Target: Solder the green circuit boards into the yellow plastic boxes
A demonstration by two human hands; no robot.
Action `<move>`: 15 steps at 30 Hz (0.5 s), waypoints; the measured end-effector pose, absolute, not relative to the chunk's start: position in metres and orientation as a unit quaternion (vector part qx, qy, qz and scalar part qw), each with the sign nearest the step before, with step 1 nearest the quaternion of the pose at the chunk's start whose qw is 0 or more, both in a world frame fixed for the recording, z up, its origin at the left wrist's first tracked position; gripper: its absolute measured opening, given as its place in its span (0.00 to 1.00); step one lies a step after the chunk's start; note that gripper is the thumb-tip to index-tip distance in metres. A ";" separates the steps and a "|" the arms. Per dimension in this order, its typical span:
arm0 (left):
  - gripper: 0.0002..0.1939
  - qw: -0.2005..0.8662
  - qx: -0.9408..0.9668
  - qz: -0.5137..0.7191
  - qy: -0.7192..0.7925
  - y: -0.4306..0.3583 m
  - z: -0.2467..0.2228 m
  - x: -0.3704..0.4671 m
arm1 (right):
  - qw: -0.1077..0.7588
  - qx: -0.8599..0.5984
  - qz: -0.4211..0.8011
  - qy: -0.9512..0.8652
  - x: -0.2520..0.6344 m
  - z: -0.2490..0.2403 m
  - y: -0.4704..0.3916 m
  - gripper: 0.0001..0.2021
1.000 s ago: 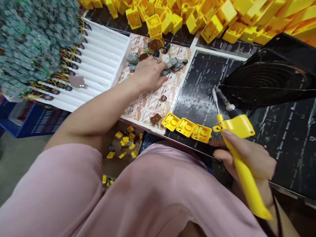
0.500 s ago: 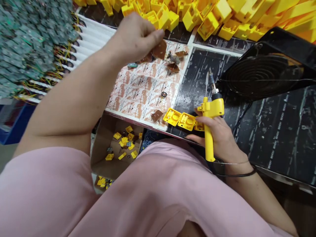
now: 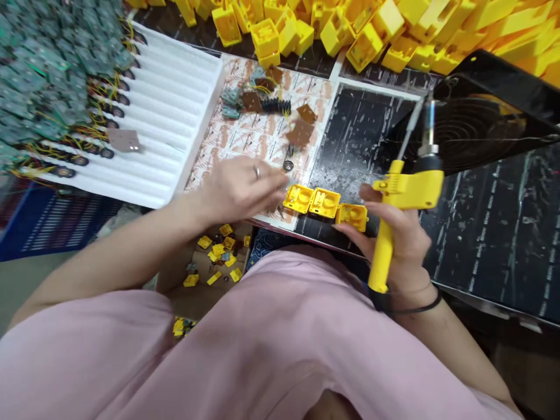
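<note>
My right hand (image 3: 398, 233) is wrapped round a yellow soldering gun (image 3: 409, 189), its metal tip pointing up toward the fan. Its thumb and fingertips lie near the rightmost of three open yellow housings (image 3: 351, 217) at the table edge. The other two housings (image 3: 324, 202) stand side by side, left of it. My left hand (image 3: 251, 189) is blurred by motion, just left of the housings; whether its fingers hold anything is not clear. A small round black part (image 3: 287, 165) with wires lies just above its fingertips. Brown plates (image 3: 300, 133) lie farther back.
Yellow housings (image 3: 371, 41) are heaped along the back. A black fan (image 3: 472, 116) stands at the right. On the left, a white ridged tray (image 3: 168, 105) bears many green circuit boards (image 3: 56, 76). Below the table edge is a cardboard box (image 3: 179, 294) with yellow pieces.
My left hand has come down from the back parts to beside the housings. My right hand has moved slightly right with the soldering gun, and the rightmost housing is now more exposed.
</note>
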State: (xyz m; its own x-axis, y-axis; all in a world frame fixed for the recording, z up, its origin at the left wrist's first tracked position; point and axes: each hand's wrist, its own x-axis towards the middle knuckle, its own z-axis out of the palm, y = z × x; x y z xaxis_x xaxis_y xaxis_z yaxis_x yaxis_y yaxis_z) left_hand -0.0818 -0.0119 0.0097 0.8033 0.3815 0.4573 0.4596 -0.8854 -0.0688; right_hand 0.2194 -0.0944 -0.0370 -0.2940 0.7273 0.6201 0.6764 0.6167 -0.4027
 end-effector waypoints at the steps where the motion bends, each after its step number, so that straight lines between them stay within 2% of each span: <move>1: 0.12 0.092 -0.954 -0.199 -0.205 -0.022 0.003 -0.086 | 0.415 -0.434 0.027 -0.799 0.223 -0.034 -0.097 0.31; 4: 0.11 0.051 -0.952 -0.153 -0.260 -0.043 -0.004 -0.091 | 0.418 -0.421 0.009 -0.805 0.231 -0.030 -0.099 0.28; 8: 0.18 -0.032 -0.885 -0.187 -0.425 -0.045 0.002 -0.079 | 0.405 -0.413 0.015 -0.815 0.228 -0.032 -0.095 0.27; 11: 0.22 -0.086 -0.856 -0.166 -0.482 -0.040 -0.001 -0.062 | 0.398 -0.414 0.013 -0.819 0.224 -0.030 -0.093 0.24; 15: 0.11 -0.177 -0.827 -0.226 -0.484 -0.037 -0.014 -0.043 | 0.395 -0.416 -0.008 -0.819 0.228 -0.020 -0.095 0.17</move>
